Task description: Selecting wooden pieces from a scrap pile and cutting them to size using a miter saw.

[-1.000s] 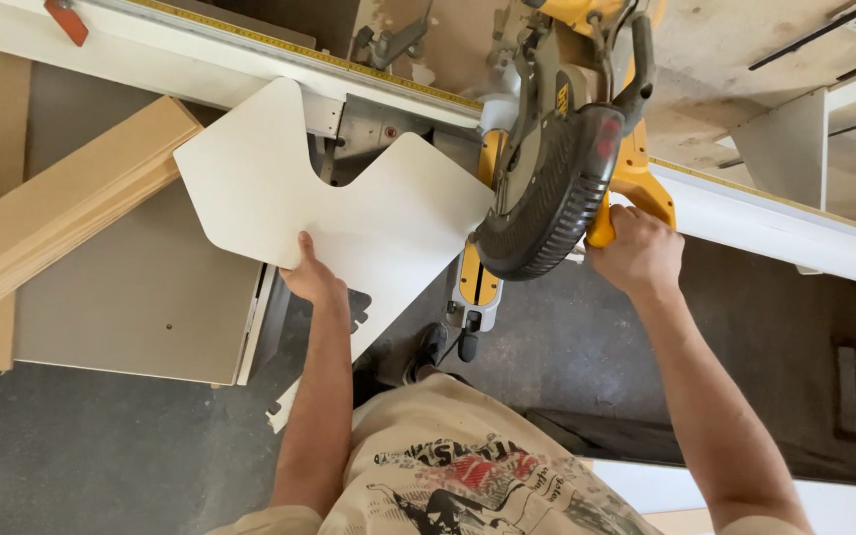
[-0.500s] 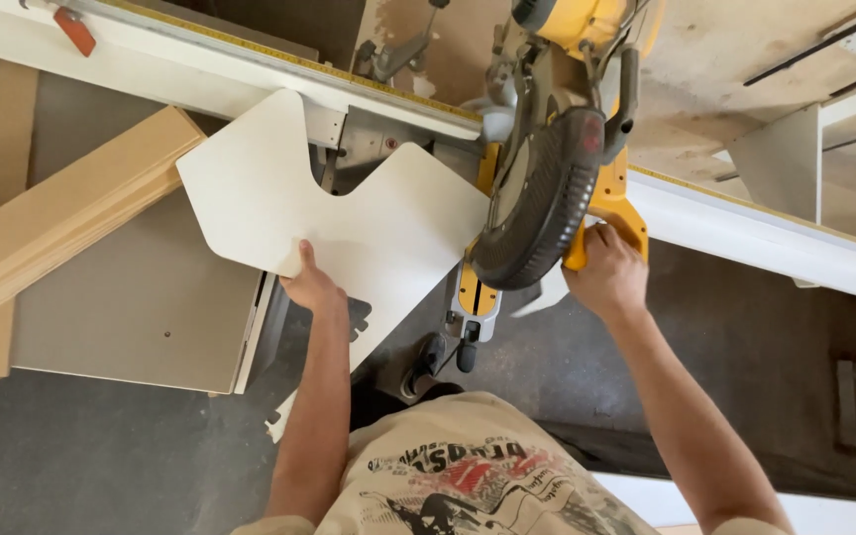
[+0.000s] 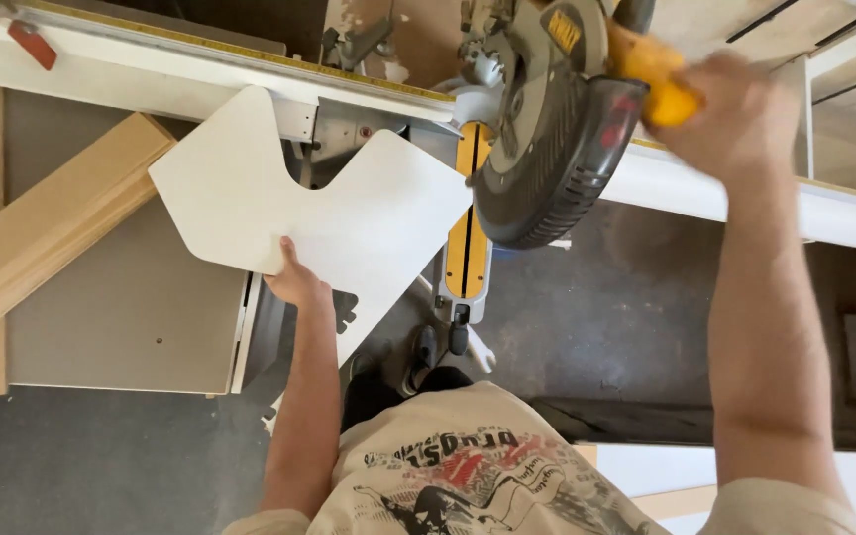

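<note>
— While the left hand pinches the white panel flat on the saw table, what is the right hand doing?

— Gripping the mitre saw by its yellow handle. Thin support could let the panel kick or slide toward the blade.

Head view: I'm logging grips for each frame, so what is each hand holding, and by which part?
The left hand grips the white panel at its near edge; the right hand grips the miter saw by its yellow handle.

A woodworking shop — mitre saw, timber lengths, dusty concrete floor.
</note>
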